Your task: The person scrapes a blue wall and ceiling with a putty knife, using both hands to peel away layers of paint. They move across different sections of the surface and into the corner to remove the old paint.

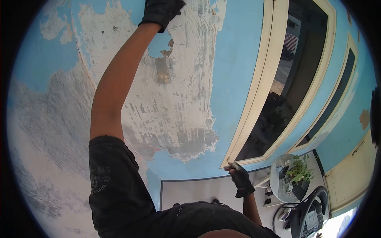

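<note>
**Gloved hands on a peeling blue wall**

The left hand, gloved black, is raised to the wall near its top edge, fingers curled; what it grips cannot be told. Scraped paint spreads below it. The right hand clasps the window frame's lower corner. A potted plant stands lower right.

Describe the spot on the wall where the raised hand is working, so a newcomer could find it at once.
Start at the blue wall left of the cream window frame. A large scraped whitish patch spreads across it. The gloved left hand presses at its top edge, just above a small leftover island of blue paint.
</note>
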The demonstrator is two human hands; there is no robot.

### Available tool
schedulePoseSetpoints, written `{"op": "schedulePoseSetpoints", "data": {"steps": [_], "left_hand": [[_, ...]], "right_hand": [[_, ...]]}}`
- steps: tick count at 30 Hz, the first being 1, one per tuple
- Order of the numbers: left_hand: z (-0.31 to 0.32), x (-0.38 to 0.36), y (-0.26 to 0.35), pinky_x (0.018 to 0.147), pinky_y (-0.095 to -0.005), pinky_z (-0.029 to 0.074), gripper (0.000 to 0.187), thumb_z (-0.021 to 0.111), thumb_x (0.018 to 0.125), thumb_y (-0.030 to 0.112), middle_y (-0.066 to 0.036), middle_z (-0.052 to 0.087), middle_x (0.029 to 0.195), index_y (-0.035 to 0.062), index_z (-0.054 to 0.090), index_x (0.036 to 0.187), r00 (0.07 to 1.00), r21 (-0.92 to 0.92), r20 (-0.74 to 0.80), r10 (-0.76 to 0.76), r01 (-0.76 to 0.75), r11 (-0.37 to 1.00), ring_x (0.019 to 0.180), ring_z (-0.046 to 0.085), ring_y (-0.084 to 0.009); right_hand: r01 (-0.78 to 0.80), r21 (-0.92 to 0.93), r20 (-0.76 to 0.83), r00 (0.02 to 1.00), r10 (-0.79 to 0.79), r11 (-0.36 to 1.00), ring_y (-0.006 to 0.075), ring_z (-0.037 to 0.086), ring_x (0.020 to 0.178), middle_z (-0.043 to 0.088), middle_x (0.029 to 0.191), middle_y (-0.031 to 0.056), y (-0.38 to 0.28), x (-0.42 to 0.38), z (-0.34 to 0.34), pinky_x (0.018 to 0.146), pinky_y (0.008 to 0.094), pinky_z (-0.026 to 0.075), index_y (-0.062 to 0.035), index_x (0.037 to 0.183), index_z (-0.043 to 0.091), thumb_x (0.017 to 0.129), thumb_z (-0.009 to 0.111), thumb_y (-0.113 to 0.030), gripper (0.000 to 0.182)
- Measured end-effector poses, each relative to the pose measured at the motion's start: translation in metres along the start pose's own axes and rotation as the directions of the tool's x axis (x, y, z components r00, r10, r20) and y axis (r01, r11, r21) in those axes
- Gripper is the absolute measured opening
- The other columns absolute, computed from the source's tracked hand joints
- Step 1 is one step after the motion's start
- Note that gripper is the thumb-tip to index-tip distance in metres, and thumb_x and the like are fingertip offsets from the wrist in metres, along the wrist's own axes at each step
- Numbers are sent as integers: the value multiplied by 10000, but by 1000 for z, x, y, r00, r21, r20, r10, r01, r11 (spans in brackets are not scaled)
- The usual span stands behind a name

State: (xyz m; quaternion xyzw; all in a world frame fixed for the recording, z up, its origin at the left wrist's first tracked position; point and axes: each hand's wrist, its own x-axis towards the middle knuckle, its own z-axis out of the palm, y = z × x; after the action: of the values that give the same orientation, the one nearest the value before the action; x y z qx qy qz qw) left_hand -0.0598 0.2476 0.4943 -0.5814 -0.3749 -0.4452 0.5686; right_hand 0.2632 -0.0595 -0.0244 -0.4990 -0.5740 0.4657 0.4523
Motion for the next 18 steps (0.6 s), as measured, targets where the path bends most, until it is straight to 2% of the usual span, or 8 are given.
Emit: {"op": "schedulePoseSetpoints", "data": {"steps": [2, 3, 5, 9, 11, 12, 13, 18], "left_hand": [[-4, -33, 31, 1224, -564, 161, 712, 462, 998, 417, -161, 263, 1657, 58, 292, 1588, 990, -57, 50, 133, -130, 990, 1520, 244, -357], [-16, -48, 54, 1211, -558, 212, 690, 544, 976, 476, -27, 311, 1666, 135, 395, 1558, 984, -69, 83, 161, -155, 985, 1509, 315, -229], [-14, -91, 84, 1210, -544, 220, 694, 532, 980, 469, -15, 283, 1675, 145, 365, 1570, 950, -110, 154, 273, -258, 960, 1513, 299, -226], [-6, -64, 79, 1206, -540, 220, 675, 524, 985, 467, -5, 290, 1671, 147, 377, 1562, 922, -119, 118, 369, -356, 927, 1506, 306, -222], [11, -19, 56, 1197, -564, 218, 665, 504, 999, 471, -16, 294, 1669, 143, 374, 1562, 971, -68, 165, 173, -164, 984, 1501, 314, -227], [-9, 17, 56, 1230, -552, 157, 723, 458, 1000, 441, -165, 264, 1657, 65, 283, 1593, 980, -42, 198, 18, -9, 999, 1522, 244, -354], [3, 32, 45, 1237, -531, 153, 730, 460, 1001, 459, -163, 261, 1663, 66, 288, 1592, 996, -39, 84, -8, 11, 999, 1531, 236, -343], [14, 44, 65, 1245, -525, 135, 736, 450, 1007, 467, -160, 252, 1670, 40, 300, 1587, 994, 47, 95, -50, 46, 998, 1543, 219, -333]], "right_hand": [[87, -9, 27, 996, -87, 996, 137, 626, 1020, 705, 1165, 92, 12, 18, -16, 847, 261, 488, 35, 1401, 542, 1035, 533, -321, 511], [87, -8, 29, 996, -87, 996, 137, 626, 1020, 705, 1165, 92, 7, 24, -23, 847, 261, 488, 35, 1401, 542, 1035, 533, -321, 511], [110, 11, 100, 989, -111, 994, 159, 651, 1119, 700, 1203, 121, -7, 34, -37, 850, 273, 527, 60, 1388, 539, 1011, 516, -85, 405], [112, 30, 140, 983, -116, 993, 165, 651, 1129, 694, 1220, 130, -20, 51, -57, 854, 276, 530, 80, 1376, 539, 993, 514, -83, 417], [117, -18, 158, 981, -113, 993, 157, 648, 1129, 692, 1229, 124, -20, 58, -67, 840, 270, 528, 72, 1378, 541, 987, 506, -81, 421], [116, -18, 162, 980, -112, 993, 157, 648, 1129, 692, 1229, 124, -19, 62, -72, 840, 270, 528, 72, 1378, 541, 987, 506, -81, 421], [131, -62, 179, 977, -118, 989, 156, 649, 1125, 692, 1231, 122, -19, 65, -76, 840, 268, 527, 69, 1372, 544, 980, 506, -78, 420], [56, -42, 217, 975, -45, 998, 167, 655, 1120, 700, 1222, 126, -3, 68, -96, 875, 280, 526, 66, 1333, 567, 958, 512, -74, 404]]}}
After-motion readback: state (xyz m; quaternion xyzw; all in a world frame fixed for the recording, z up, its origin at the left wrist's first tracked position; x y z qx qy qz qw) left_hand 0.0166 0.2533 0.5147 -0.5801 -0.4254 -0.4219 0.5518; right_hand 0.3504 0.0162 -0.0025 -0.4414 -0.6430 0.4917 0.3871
